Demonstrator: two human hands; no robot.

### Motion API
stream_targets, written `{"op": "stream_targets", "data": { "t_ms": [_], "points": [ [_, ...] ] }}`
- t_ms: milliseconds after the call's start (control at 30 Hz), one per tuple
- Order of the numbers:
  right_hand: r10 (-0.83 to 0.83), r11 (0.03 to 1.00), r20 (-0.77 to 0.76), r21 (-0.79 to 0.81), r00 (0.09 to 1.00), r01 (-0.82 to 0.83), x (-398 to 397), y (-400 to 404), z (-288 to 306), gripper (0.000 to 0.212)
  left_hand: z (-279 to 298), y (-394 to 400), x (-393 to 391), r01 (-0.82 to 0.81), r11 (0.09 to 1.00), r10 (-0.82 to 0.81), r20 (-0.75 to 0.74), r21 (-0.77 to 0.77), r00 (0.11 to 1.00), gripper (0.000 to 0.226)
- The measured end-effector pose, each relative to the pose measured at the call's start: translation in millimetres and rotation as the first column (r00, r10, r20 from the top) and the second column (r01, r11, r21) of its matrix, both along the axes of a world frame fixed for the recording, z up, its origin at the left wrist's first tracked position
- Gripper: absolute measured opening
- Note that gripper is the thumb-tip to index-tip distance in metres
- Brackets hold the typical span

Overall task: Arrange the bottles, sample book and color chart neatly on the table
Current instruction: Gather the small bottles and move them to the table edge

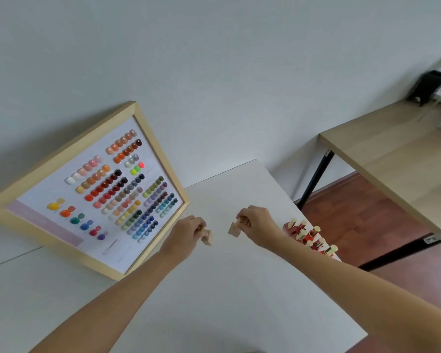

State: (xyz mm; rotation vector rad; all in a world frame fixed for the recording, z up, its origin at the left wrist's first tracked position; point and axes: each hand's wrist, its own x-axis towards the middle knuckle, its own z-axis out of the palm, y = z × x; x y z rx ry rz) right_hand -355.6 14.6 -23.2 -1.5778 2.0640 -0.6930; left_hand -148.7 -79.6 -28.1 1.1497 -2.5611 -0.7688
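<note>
A wood-framed color chart (92, 192) with rows of colored nail swatches leans against the wall at the back left of the white table (214, 289). My left hand (189, 231) grips a small beige bottle (207, 239) by its cap, just above the table. My right hand (256, 224) holds a second beige bottle (234, 229) the same way, a little to the right. Several red bottles with gold caps (309, 235) stand clustered at the table's right edge, behind my right wrist. No sample book is in view.
A second, wood-topped table (392, 154) on black legs stands to the right across a gap of reddish floor (354, 215). A black object (429, 86) sits at its far end. The wall is close behind the chart.
</note>
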Motion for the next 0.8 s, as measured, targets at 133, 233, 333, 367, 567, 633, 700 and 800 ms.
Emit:
{"op": "stream_targets", "data": {
  "t_ms": [133, 233, 333, 367, 567, 633, 700, 800],
  "points": [
    [-0.131, 0.99, -0.048, -0.053, 0.99, 0.128, -62.0, 17.0, 17.5, 0.017, 7.1, 5.5, -59.0, 0.049, 0.999, -0.049, -0.025, 0.014, 0.998, 0.013],
    [-0.221, 0.973, -0.06, -0.084, 0.973, 0.215, -104.6, 34.8, 27.1, 0.015, 9.4, 10.1, -104.4, 0.082, 0.996, -0.081, -0.041, 0.031, 0.996, 0.013],
    [-0.3, 0.952, -0.069, -0.087, 0.951, 0.294, -140.4, 54.5, 27.9, 0.015, 8.8, 14.4, -145.3, 0.117, 0.993, -0.115, -0.038, 0.036, 0.993, 0.015],
    [-0.323, 0.945, -0.067, -0.079, 0.944, 0.317, -150.5, 60.7, 26.2, 0.016, 8.0, 16.1, -157.8, 0.128, 0.991, -0.126, -0.037, 0.04, 0.991, 0.016],
    [-0.354, 0.934, -0.046, 0.026, 0.934, 0.356, -178.4, 82.2, 5.0, 0.023, 3.2, 29.3, -218.8, 0.221, 0.974, -0.222, 0.01, 0.043, 0.975, 0.02],
    [-0.352, 0.933, -0.039, 0.07, 0.935, 0.353, -180.7, 83.1, -2.6, 0.022, 0.5, 32.7, -233.4, 0.26, 0.965, -0.262, 0.047, 0.039, 0.964, 0.022],
    [-0.333, 0.934, -0.048, 0.12, 0.942, 0.336, -181.8, 82.0, -10.4, 0.022, -2.6, 35.6, -244.4, 0.292, 0.956, -0.294, 0.082, 0.033, 0.952, 0.024],
    [-0.32, 0.931, -0.046, 0.169, 0.946, 0.323, -181.9, 79.6, -19.7, 0.021, -7.6, 39.4, -256.4, 0.326, 0.945, -0.327, 0.119, 0.03, 0.937, 0.025]
  ]
}}
